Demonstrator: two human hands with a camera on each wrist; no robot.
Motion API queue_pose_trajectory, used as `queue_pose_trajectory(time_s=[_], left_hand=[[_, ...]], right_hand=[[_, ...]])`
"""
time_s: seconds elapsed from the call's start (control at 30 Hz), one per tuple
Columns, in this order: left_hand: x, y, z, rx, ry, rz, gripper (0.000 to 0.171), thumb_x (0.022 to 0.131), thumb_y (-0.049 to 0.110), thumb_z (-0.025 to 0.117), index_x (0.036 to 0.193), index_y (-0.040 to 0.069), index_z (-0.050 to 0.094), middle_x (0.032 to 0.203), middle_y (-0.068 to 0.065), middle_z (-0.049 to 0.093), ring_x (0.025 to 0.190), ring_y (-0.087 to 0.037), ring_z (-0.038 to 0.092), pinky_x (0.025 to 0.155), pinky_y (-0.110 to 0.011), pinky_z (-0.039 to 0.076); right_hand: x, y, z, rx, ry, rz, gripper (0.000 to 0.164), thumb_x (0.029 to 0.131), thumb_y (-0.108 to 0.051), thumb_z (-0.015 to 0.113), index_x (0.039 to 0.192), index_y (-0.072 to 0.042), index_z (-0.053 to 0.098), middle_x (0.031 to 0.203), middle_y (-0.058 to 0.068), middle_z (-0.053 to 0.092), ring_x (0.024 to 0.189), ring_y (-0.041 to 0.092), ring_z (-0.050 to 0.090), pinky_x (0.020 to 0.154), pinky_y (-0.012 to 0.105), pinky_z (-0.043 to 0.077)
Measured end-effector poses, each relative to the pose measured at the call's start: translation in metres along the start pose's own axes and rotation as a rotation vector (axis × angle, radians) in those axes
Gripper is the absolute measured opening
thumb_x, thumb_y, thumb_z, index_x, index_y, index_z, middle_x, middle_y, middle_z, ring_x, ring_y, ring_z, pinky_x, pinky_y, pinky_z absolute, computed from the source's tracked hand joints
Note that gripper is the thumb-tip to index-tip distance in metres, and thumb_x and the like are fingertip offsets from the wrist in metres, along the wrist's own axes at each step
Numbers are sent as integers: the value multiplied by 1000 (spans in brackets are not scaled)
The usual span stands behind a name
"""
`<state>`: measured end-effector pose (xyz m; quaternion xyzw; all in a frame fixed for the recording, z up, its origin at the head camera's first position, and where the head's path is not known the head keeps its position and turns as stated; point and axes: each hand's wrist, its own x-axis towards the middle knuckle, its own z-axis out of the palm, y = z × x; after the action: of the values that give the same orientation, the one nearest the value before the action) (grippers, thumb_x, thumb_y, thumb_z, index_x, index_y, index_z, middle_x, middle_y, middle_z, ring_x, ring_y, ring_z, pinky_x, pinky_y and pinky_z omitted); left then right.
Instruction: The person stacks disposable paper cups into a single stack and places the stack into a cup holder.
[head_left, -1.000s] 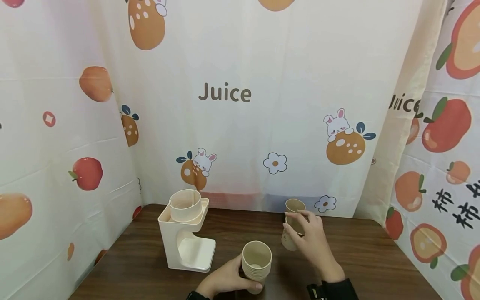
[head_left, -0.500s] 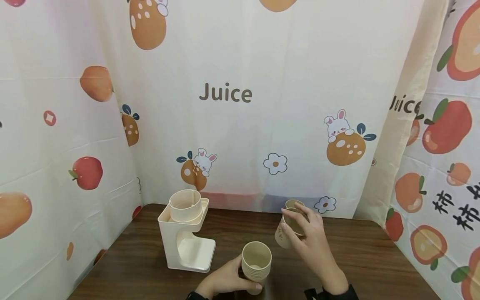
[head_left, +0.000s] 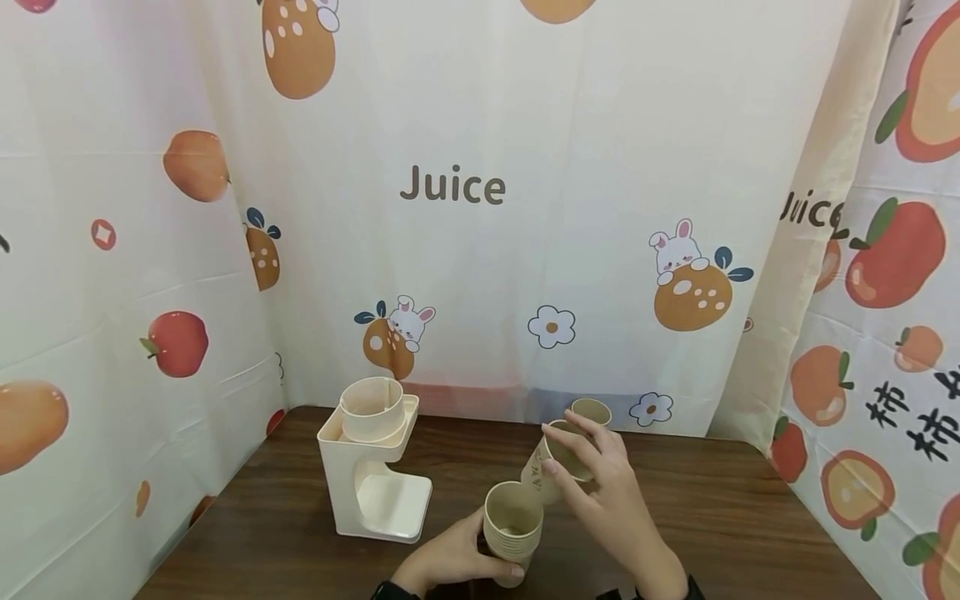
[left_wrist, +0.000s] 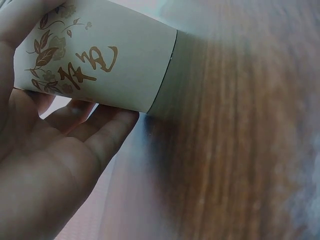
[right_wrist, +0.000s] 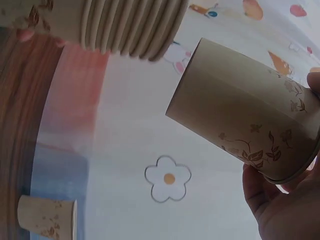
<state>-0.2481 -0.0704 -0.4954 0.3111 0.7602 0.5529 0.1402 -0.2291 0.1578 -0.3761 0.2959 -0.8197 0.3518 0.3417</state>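
Observation:
My left hand [head_left: 453,557] grips a stack of nested beige paper cups [head_left: 513,537] low on its side, open ends up. In the left wrist view, the bottom cup [left_wrist: 115,57] carries brown leaf print and lettering, and its base is at or just above the wood. A single paper cup [head_left: 542,477] is tilted in my right hand [head_left: 607,492], its base toward the stack's rim. The right wrist view has that cup [right_wrist: 235,110] pinched near its rim, its base apart from the stack [right_wrist: 130,25]. Behind the right hand stands another paper cup [head_left: 591,410].
On the left of the dark wooden table [head_left: 720,517] stands a cream stand [head_left: 348,479] with a flat base plate and a round cup-shaped holder [head_left: 371,412] on top. Fruit-printed curtains [head_left: 480,275] hang behind the table and at both sides.
My right hand has brought its paper cup leftward and toward the stack, tilting it more. The standing cup behind is more exposed. My left hand and the stack stay in place.

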Motion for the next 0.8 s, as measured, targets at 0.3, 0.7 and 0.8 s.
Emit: queue_pose_trajectory(time_s=[0.3, 0.7, 0.8], left_hand=[[0, 1, -1, -12, -25, 13, 68, 78, 29, 74, 134, 34, 36, 121, 6, 57, 108, -12, 52, 91, -42, 43], [1, 4, -2, -71, -57, 27, 69, 80, 25, 72, 137, 32, 33, 126, 5, 54, 110, -14, 52, 94, -41, 42], [1, 4, -3, -70, -52, 23, 68, 80, 26, 72, 136, 31, 34, 124, 4, 55, 108, -14, 53, 93, -41, 42]], right_hand=[[-4, -15, 6, 32, -50, -44, 44, 84, -25, 70, 126, -29, 57, 139, 2, 43, 122, 23, 34, 71, 39, 53], [-9, -13, 26, 35, -148, -73, 41, 86, -34, 66, 126, -34, 55, 138, 0, 43, 117, 21, 37, 79, 48, 46], [-10, -10, 31, 33, -192, -80, 40, 87, -36, 65, 126, -34, 55, 138, 0, 43, 116, 21, 37, 79, 48, 46]])
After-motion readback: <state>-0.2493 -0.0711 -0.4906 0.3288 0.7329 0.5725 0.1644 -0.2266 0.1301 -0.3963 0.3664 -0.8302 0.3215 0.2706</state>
